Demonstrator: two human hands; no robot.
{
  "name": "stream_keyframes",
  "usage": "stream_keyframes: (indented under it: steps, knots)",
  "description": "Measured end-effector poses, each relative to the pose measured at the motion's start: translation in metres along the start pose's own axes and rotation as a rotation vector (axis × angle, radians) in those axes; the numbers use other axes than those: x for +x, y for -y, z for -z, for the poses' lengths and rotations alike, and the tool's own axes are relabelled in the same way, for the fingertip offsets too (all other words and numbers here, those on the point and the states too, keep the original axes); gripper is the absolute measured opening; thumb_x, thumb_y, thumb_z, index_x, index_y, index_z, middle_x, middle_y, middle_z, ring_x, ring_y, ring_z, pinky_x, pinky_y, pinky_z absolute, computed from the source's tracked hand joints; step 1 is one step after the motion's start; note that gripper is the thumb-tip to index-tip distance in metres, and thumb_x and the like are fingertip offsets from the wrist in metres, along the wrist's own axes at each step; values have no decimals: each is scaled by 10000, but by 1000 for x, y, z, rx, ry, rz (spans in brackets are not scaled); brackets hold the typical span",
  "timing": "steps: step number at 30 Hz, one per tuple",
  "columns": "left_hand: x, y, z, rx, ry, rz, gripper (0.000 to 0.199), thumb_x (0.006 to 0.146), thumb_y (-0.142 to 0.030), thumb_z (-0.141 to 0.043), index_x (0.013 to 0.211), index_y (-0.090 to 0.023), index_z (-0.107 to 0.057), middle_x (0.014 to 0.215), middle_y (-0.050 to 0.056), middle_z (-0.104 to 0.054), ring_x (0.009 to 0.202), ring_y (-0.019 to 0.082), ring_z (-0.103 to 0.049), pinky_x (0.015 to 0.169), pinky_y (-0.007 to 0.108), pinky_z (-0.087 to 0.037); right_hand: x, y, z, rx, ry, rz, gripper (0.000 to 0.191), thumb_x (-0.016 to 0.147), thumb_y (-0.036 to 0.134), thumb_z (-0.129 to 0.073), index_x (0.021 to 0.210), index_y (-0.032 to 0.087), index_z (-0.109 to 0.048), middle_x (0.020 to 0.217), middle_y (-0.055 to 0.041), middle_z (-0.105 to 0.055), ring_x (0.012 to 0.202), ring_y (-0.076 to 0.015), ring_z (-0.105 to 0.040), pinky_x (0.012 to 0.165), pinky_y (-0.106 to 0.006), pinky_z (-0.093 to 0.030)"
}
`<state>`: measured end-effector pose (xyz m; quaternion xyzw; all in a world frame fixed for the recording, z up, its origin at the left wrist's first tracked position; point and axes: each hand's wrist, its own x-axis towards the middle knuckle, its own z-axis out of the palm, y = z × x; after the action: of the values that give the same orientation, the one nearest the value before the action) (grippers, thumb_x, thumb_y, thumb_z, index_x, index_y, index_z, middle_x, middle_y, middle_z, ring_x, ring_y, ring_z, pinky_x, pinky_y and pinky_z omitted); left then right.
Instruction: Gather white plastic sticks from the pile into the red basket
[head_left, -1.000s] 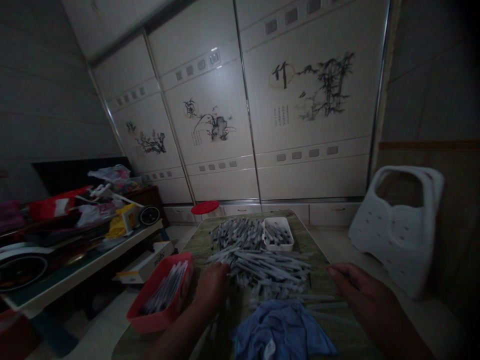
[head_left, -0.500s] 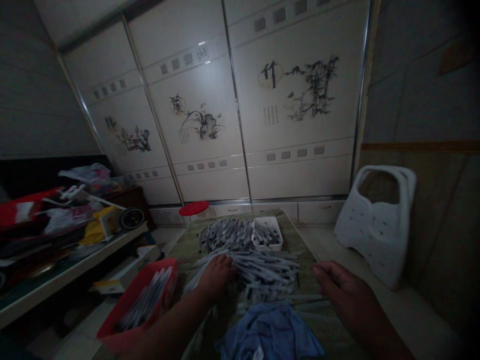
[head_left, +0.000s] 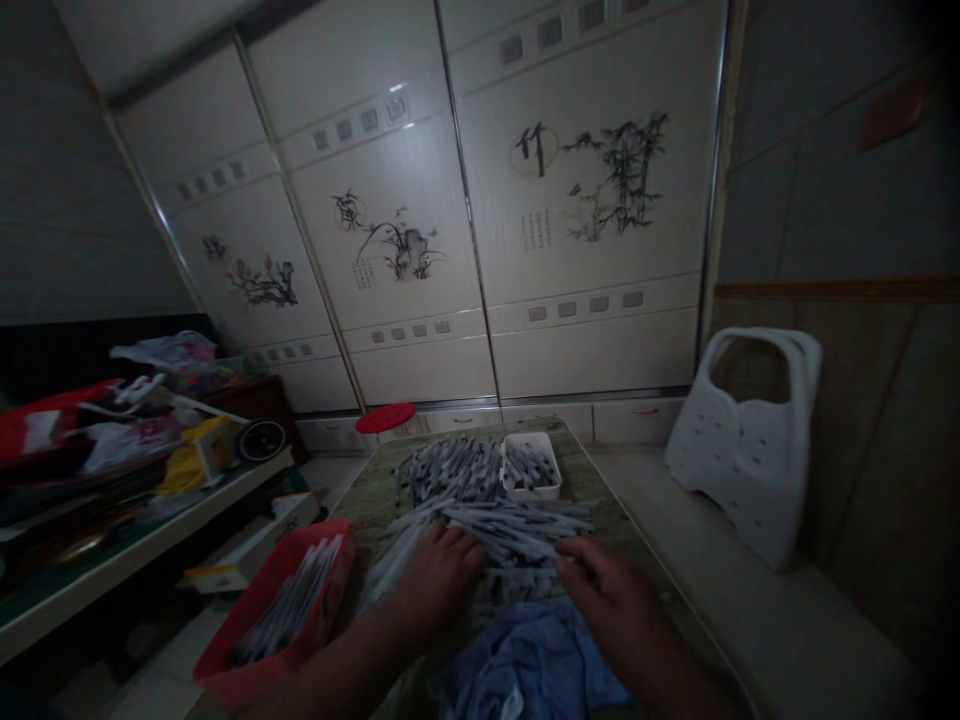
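Note:
Many clear, thin pen-like sticks with dark tips (head_left: 517,520) lie in a loose heap across the low table (head_left: 600,480). My left hand (head_left: 442,570) rests on the near left of this heap, its fingers bent down over the sticks; the fingertips are hidden. From the right, my right hand (head_left: 611,590) reaches the heap's near right end. Its thumb and forefinger stand a little apart, with their tips at the stick ends. Below and between the hands lies a crumpled blue cloth (head_left: 525,665). The light is dim, so fine detail is lost.
Behind the heap lies a second pile of dark-tipped sticks (head_left: 450,468), beside a white tray (head_left: 556,488) holding more. A red bin (head_left: 217,650) with sticks stands left. Beyond are a red stool (head_left: 385,418), a cluttered shelf (head_left: 150,540) and a white folded plastic piece (head_left: 750,450).
My right hand has moved left from the table's right edge to the sticks' ends. My left hand has come slightly nearer and lower over the heap. The view has shifted slightly.

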<state>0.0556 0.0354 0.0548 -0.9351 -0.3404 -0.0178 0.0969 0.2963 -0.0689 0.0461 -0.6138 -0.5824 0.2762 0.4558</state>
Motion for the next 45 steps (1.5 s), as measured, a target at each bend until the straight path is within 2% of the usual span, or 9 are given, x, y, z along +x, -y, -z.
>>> stream_keyframes:
  steps: [2, 6, 15, 20, 23, 28, 34, 40, 45]
  knots:
    - [-6, -16, -2, -36, -9, 6, 99, 1001, -253, -557, 1036, -246, -649, 1060, 66, -711, 1045, 266, -596, 949, 426, -391, -1, -2, -12, -30, 60, 28, 399, 966, 417, -509, 1205, 177, -721, 1088, -123, -794, 998, -285, -729, 839, -367, -505]
    - [-17, -36, -11, -95, -14, 20, 68, 991, -229, -579, 1001, -242, -646, 1014, 48, -712, 976, 240, -595, 914, 397, -395, -3, -3, -22, -51, 129, 86, 269, 953, 330, -513, 912, 197, -743, 889, -61, -774, 870, -245, -720, 752, -326, -466]
    - [-22, -43, -19, -208, -58, 95, 134, 992, -194, -547, 968, -252, -666, 973, 43, -725, 923, 227, -610, 855, 380, -433, -6, -5, -16, -83, 124, 79, 241, 922, 299, -528, 749, 195, -661, 711, 2, -675, 717, -199, -653, 621, -279, -361]
    - [-19, -30, -26, -254, -114, 156, 218, 1019, -357, -514, 1162, -265, -650, 1133, 88, -718, 1076, 257, -620, 943, 389, -472, -3, -10, -8, -74, 71, 41, 244, 924, 313, -507, 735, 215, -627, 658, 28, -618, 670, -182, -610, 590, -276, -337]
    - [-11, -11, -30, -238, -130, 235, 258, 1030, -300, -449, 1190, -253, -647, 1194, 108, -700, 1122, 269, -610, 965, 398, -469, 1, -15, 3, -60, 22, 7, 268, 935, 355, -484, 749, 222, -624, 675, 20, -615, 686, -196, -611, 610, -288, -362]
    - [9, 15, -34, -166, -75, 300, 228, 923, -187, -562, 1094, -241, -703, 1187, 107, -698, 1142, 296, -594, 963, 415, -459, 4, -19, 21, -22, -53, -39, 312, 949, 436, -461, 774, 238, -629, 692, 23, -615, 708, -204, -609, 616, -285, -393]
    - [27, 18, -34, -69, 32, 256, 142, 919, -211, -630, 1009, -236, -736, 1131, 109, -711, 1097, 287, -628, 931, 421, -495, 4, -20, 31, 8, -143, -80, 335, 955, 476, -469, 779, 241, -630, 681, 26, -608, 689, -208, -596, 623, -297, -406]
    - [40, 20, -33, 60, 96, 191, 356, 978, -377, -647, 1285, -198, -636, 1330, 102, -651, 1124, 252, -664, 952, 486, -576, 4, -23, 31, 46, -164, -97, 343, 953, 503, -486, 816, 239, -659, 674, 25, -621, 665, -205, -582, 583, -289, -396]
    - [52, 22, -33, 146, 109, 90, 360, 979, -369, -646, 1299, -204, -631, 1339, 105, -648, 1119, 252, -668, 940, 477, -584, 6, -26, 30, 60, -173, -91, 362, 955, 503, -484, 815, 223, -666, 693, 13, -631, 669, -202, -580, 590, -293, -405]
